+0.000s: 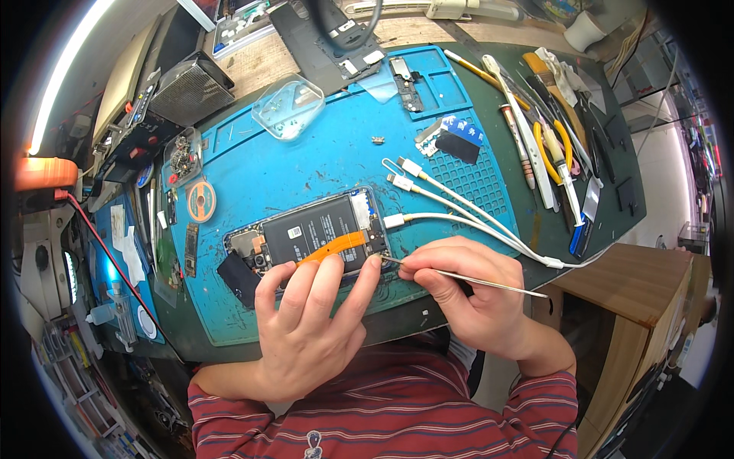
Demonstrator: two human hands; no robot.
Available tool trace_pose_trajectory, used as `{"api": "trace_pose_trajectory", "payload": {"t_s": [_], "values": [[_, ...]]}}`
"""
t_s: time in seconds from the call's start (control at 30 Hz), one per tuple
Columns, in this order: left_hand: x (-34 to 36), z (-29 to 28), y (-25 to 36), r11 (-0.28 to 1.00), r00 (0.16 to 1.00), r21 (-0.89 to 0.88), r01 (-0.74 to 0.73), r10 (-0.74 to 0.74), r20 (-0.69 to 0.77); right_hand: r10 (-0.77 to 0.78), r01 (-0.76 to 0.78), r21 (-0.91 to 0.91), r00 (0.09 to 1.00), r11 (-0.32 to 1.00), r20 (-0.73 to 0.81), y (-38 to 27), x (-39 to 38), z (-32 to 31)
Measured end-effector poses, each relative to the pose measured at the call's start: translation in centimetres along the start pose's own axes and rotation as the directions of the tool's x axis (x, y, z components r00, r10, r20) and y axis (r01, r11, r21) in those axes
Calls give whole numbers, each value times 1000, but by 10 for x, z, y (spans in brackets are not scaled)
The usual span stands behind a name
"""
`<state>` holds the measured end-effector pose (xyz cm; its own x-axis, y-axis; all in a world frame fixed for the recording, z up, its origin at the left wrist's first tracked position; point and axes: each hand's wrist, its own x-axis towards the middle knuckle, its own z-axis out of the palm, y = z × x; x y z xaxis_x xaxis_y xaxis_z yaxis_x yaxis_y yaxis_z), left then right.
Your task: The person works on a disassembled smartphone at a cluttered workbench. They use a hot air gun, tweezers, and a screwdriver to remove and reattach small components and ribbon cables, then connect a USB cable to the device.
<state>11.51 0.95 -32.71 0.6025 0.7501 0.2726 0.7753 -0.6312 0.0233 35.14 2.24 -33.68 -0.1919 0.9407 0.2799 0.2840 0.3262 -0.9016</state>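
An opened smartphone (279, 218) lies on the blue mat, its black battery (294, 233) exposed. Across the battery's lower part runs an orange flex cable (340, 244). My left hand (310, 336) reaches over the phone's near edge with its fingers stretched apart, the fingertips at the cable and the lower right corner. Pinched in my right hand (478, 294) is a thin metal pick (497, 284). Its tip meets that same corner, beside my left index finger. A dark flap (238, 278) hangs off the phone's left end. My fingers hide part of the near edge.
White charging cables (466, 218) lie right of the phone. Behind it stands a clear plastic tray (289, 107) of small parts. A solder wire spool (201, 201) sits left. Pliers (552, 145), a syringe (567, 183) and brushes crowd the right side. A wooden cabinet (642, 287) stands at right.
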Motion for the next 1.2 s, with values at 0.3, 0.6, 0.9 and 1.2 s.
{"api": "trace_pose_trajectory", "payload": {"t_s": [0.3,0.6,0.9,1.2], "values": [[0,1,1,1000,1000,-5,5,-5,-18,4,-4,-18,1000,1000,16,-2,1,-1],[1,1,1,1000,1000,-11,13,-14,-26,5,-5,-30,1000,1000,16,-3,1,-1],[1,1,0,1000,1000,-19,14,-14,-22,-2,2,-27,1000,1000,7,-3,0,0],[1,0,1,999,999,-31,22,-23,-25,12,-12,0,1000,1000,-3,-4,1,0]]}}
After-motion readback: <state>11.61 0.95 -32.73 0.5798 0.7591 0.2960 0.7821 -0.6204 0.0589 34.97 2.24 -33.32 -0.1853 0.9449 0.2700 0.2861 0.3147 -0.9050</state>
